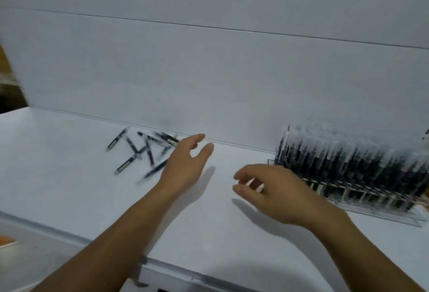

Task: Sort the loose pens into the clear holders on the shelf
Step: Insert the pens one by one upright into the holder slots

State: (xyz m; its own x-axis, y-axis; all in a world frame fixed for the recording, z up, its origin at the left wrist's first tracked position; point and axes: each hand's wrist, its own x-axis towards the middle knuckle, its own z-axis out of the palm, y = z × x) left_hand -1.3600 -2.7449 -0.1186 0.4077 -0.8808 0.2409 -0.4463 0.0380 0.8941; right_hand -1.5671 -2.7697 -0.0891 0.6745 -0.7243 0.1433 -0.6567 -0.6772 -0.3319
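Black loose pens, about eight

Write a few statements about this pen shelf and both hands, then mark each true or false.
1. The loose pens lie in a scattered pile on the white shelf, to the left of the left hand. True.
2. The clear holder stands at the left end of the shelf. False: it stands at the right, just beyond the right hand.
3. The left hand grips a pen. False: its fingers are open and hold nothing, next to the pile.
4. Many dark pens already stand upright in the clear holder. True.
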